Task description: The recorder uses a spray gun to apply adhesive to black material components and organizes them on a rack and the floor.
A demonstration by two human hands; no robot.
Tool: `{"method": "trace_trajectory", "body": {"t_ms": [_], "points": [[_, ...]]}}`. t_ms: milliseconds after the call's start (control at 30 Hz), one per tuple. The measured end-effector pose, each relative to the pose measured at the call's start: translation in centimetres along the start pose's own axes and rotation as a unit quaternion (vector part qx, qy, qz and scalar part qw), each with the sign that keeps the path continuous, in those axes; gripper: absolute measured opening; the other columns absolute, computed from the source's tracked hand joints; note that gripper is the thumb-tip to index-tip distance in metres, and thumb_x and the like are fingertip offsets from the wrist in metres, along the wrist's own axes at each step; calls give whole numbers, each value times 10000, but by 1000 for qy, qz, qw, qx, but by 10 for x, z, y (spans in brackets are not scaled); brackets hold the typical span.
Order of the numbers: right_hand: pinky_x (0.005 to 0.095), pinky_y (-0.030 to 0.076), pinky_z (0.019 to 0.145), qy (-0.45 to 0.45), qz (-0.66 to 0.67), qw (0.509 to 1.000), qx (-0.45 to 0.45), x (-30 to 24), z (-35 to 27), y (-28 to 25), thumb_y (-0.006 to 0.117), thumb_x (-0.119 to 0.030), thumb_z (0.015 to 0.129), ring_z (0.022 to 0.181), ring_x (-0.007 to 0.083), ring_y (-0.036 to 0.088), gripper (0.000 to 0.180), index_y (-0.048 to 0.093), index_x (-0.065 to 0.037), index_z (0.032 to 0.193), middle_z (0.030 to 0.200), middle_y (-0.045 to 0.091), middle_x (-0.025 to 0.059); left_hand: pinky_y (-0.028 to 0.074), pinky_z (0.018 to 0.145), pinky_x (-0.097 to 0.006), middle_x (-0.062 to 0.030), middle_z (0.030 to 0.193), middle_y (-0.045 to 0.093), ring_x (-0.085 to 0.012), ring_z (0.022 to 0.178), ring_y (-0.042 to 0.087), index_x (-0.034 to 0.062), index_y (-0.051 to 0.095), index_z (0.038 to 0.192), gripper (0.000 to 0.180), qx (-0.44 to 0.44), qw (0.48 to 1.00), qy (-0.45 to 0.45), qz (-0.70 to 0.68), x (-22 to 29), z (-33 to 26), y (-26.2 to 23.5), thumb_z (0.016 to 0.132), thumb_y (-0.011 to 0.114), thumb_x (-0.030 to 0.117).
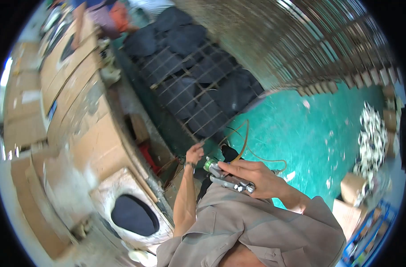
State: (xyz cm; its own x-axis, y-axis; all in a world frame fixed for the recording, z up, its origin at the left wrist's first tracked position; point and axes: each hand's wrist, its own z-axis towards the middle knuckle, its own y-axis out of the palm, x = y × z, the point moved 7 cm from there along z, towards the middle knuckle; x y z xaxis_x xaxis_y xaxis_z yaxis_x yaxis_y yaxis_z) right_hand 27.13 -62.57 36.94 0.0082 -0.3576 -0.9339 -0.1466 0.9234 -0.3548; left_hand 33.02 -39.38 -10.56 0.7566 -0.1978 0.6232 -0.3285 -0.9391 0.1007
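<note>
Head view: spray gun (pixel 229 179), five o'clock, closed in right hand (pixel 255 178). Left hand (pixel 195 153), six o'clock, fingers curled beside wire rack (pixel 154 86); hold unclear. Dark pieces (pixel 185 40), twelve o'clock, fill rack, seemingly done; dark pad (pixel 134 216), seven o'clock, seemingly left.

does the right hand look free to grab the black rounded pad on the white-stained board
Probably not: the right hand grips a silver-and-green metal tool, and the left forearm appears between hand and the black pad.
</note>
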Motion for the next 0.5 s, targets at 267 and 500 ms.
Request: {"method": "trace_trajectory", "body": {"t_ms": [267,500], "points": [[337,514,758,-136,1,951,-279,-115,28,122,733,35,766,850,302,660,658,551,31,1398,980,669,188,579,661,-325,-66,910,764,-150,762,724,101,685,1291,510,302,943,-137,-14,-180,-189,-164,811,740,264],[331,488,666,-252,-6,879,-405,-194,31,234,726,50,766,708,243,609,607,579,44,1355,861,631,153,511,526,-304,-17,841,706,-151,693,667,116,698,1226,404,455,827,-142,-299,-383,-303,-132,823,713,149]]}}
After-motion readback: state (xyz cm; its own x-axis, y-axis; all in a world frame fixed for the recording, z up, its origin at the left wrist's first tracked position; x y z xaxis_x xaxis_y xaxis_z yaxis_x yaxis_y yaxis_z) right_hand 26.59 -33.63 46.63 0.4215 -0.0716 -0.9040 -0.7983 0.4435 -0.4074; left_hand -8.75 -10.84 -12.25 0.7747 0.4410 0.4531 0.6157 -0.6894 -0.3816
